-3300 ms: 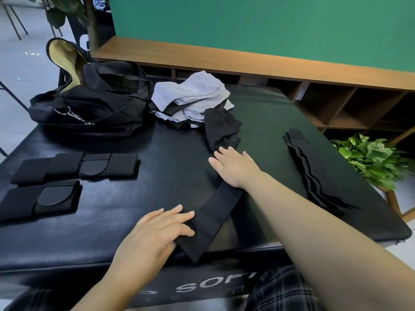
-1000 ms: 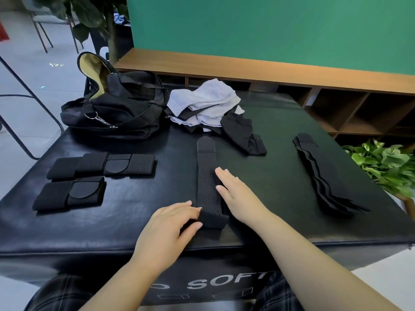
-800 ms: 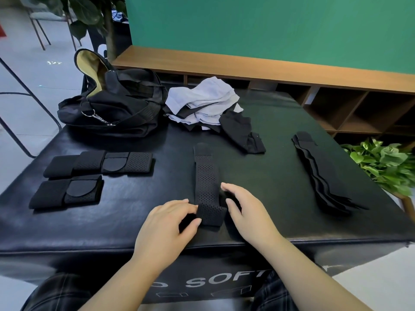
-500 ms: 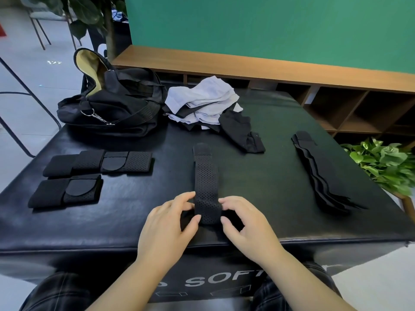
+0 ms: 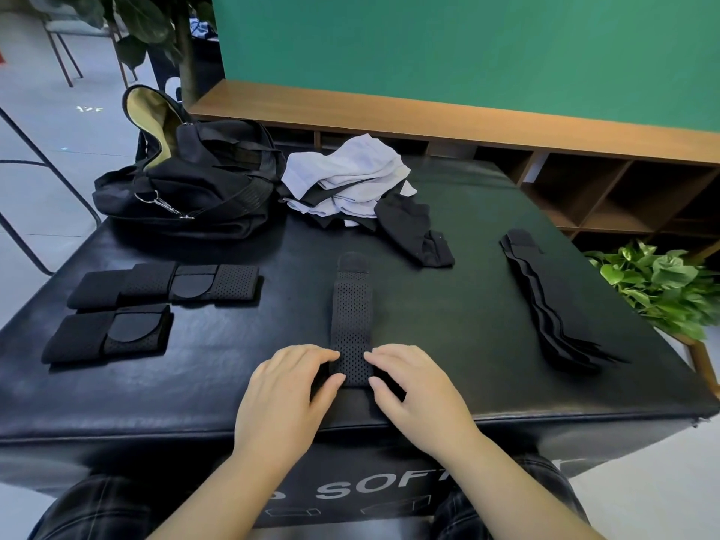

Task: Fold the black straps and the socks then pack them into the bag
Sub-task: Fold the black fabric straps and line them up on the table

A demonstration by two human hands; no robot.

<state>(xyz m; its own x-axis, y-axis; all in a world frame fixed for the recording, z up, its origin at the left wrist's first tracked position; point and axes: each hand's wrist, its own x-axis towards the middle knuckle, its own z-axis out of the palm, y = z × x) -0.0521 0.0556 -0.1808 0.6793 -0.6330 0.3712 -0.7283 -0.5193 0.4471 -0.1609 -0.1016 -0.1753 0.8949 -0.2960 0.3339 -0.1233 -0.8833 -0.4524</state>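
A perforated black strap lies lengthwise on the black padded table, its near end folded over. My left hand pinches that near end from the left, and my right hand pinches it from the right. Two folded straps lie at the left. A stack of unfolded straps lies at the right. White and black socks are piled at the back, with one black sock loose beside them. The open black bag sits at the back left.
A wooden shelf unit runs behind the table under a green wall. A green potted plant stands at the right edge. Metal chair legs and a plant trunk are on the floor at the left.
The strap was turned from diagonal to lengthwise. My right hand slid from the strap's middle to its near end, and both hands now pinch the folded near end.
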